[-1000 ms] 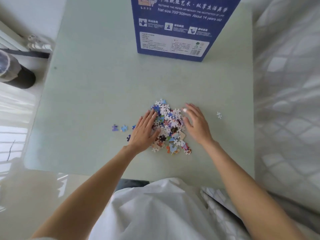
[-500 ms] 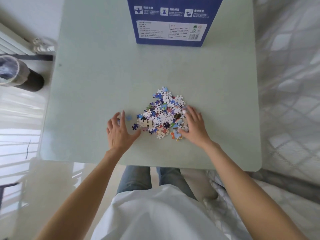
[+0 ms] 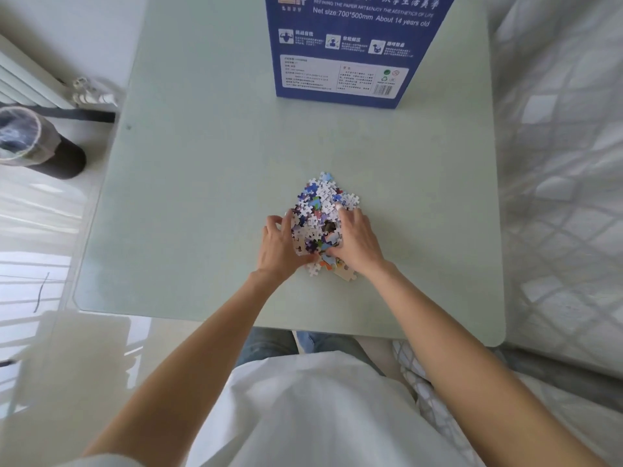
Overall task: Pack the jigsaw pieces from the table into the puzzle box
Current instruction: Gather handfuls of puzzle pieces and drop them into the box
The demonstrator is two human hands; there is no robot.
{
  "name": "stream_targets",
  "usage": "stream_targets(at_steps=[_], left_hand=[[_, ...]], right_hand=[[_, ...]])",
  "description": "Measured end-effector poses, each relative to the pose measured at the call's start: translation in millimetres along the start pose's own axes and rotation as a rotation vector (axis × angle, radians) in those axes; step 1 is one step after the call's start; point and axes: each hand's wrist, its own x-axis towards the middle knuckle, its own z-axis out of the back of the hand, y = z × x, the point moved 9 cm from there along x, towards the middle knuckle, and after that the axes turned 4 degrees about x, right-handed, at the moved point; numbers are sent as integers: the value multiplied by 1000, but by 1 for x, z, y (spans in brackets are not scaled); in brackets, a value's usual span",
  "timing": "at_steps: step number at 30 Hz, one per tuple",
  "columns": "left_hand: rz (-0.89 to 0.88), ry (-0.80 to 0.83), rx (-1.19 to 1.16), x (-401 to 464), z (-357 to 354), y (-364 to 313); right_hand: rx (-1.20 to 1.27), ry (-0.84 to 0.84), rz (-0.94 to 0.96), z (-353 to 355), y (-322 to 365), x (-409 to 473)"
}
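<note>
At the far left a dark bin (image 3: 40,143) with a clear liner stands on the floor beside the pale green table (image 3: 202,197). The left hand (image 3: 278,246), which half a second ago lay flat on bare table apart from the pile, has closed in and now presses against the left flank of the jigsaw pieces (image 3: 320,210), fingers curled round the heap's edge. The stray blue pieces seen earlier to its left are gone from the table (whether into the heap, I cannot tell). The right hand (image 3: 355,244) cups the right flank, fingers bent over the pieces. The heap looks narrower and taller. The blue puzzle box (image 3: 347,62) stands at the table's far edge, well apart.
</note>
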Motion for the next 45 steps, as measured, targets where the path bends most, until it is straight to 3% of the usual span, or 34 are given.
stream_targets(at_steps=[3, 8, 19, 35, 42, 45], left_hand=[[-41, 16, -1, 4, 2, -4], [-103, 36, 15, 3, 1, -12], [-31, 29, -6, 8, 12, -13], [-56, -60, 8, 25, 43, -10], [-56, 95, 70, 24, 25, -12], [-67, 107, 103, 20, 18, -14]], right_hand=[[-212, 12, 94, 7, 5, 12], [-263, 200, 143, 0, 12, 26], [-49, 72, 150, 13, 21, 25], [29, 80, 81, 25, 13, 36], [-44, 253, 99, 6, 17, 28], [-140, 185, 122, 4, 22, 24]])
